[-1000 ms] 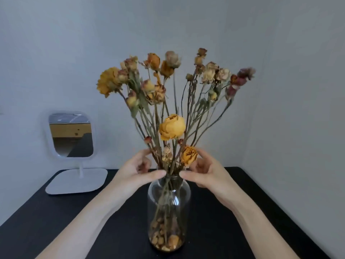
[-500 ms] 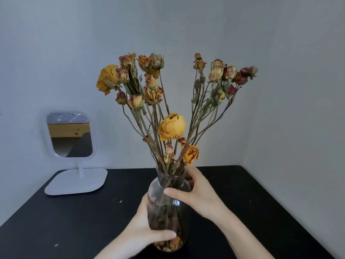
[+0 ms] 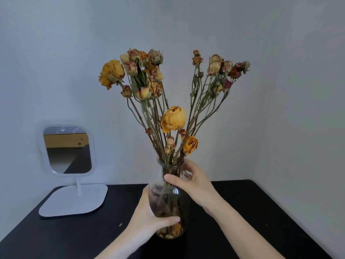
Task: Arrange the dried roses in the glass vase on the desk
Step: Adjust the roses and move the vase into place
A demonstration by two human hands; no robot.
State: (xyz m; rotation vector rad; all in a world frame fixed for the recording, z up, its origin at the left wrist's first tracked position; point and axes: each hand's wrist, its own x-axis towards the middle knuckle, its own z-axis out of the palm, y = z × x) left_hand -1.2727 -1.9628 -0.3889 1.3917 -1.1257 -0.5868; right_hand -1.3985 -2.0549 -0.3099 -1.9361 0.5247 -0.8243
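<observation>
A clear glass vase stands upright on the black desk, with loose dried petals at its bottom. Several dried roses rise from its neck and fan into a left cluster and a right cluster, with two orange blooms hanging lower in the middle. My left hand wraps the lower body of the vase from the left, thumb across the front. My right hand grips the vase's neck and shoulder from the right.
A white-framed mirror on a flat white base stands at the back left of the desk. Grey walls close the corner behind and to the right. A few small crumbs lie on the desk.
Both hands dropped from the stems above the neck down onto the vase, left to its lower body, right to its neck. The roses spread into two clusters.
</observation>
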